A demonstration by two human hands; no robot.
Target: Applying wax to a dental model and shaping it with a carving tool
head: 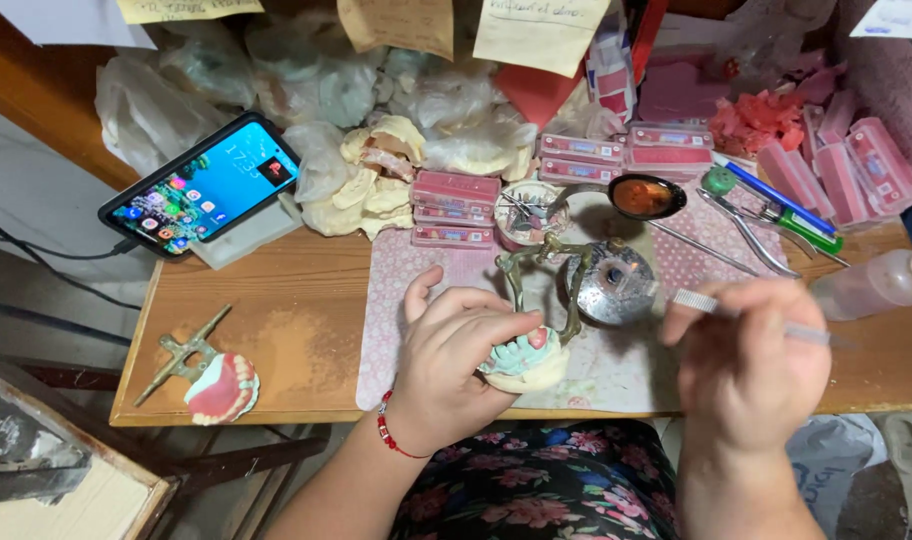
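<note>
Your left hand (463,345) is curled over the dental cast (524,362) at the near edge of the wooden table (296,330), fingers wrapped over the top and the thumb sticking up, so it's gripping that pale model with the greenish teeth and a bit of pink wax showing. The cast sits in a metal articulator frame (551,262) that rises right behind it, on the pink patterned mat (416,270). Your right hand (751,365) is off to the right, closed around a thin metal instrument (736,315) that looks blurred, with its ridged tip pointing left toward the frame. Just behind the frame is a round metal burner (611,283). Far left there's a second denture setup (219,385) lying on the table, well apart, and a phone (204,185) propped up on a stand.
</note>
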